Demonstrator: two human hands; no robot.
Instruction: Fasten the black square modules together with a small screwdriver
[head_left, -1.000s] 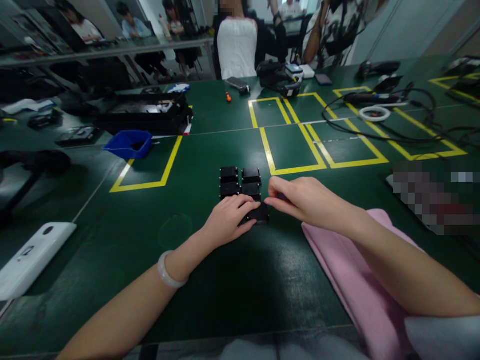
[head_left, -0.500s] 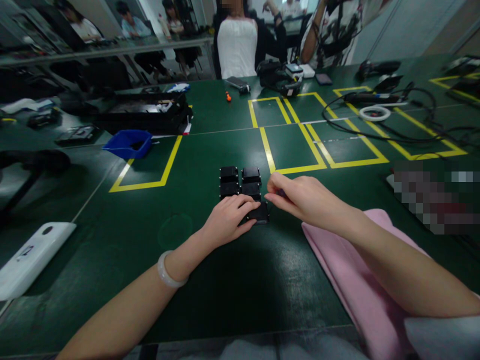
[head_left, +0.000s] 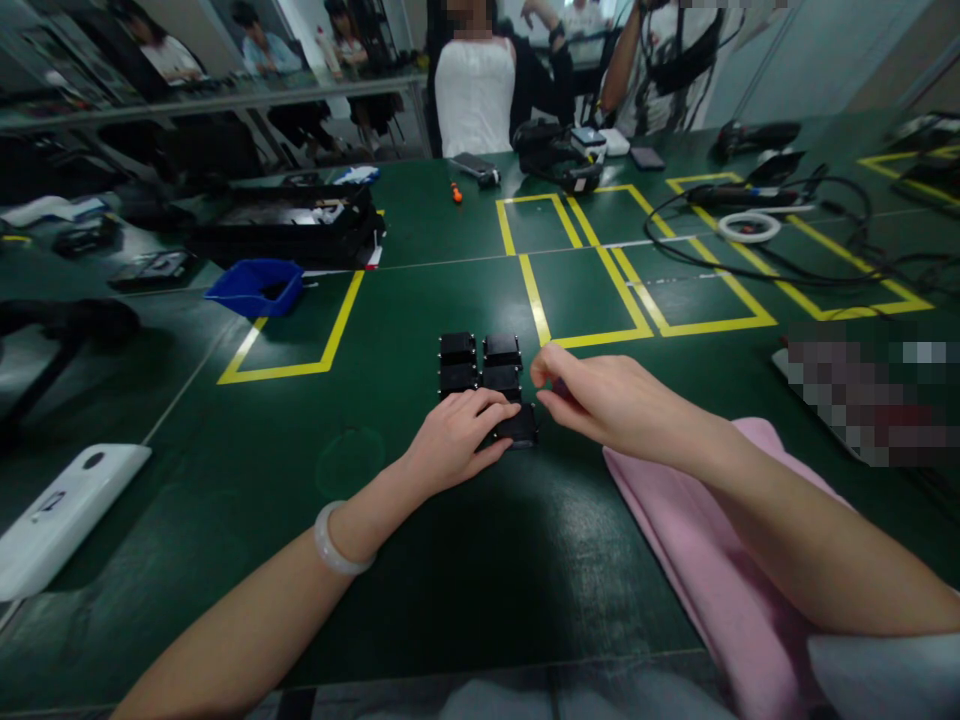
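Observation:
Several black box-like pieces with small shiny points along their sides stand in two columns on the green table. My left hand reaches over the nearest rows. Its thumb and fingers close about the left side of the nearest right black block, and it hides whatever lies beneath the palm. Just right of this block, my right hand is raised with its fingers curled into a pinch. A dark spot shows between those fingers, too small to name. Behind my left fingers sit a middle black block and a far black block.
A pink cloth lies under my right forearm. On the left are a blue tray, a black case and a white device. Black cables loop at the right. Two people are across the table.
My right hand has turned slightly at the wrist, its fingertips shifting a little beside the block. My left hand and the black blocks stay put.

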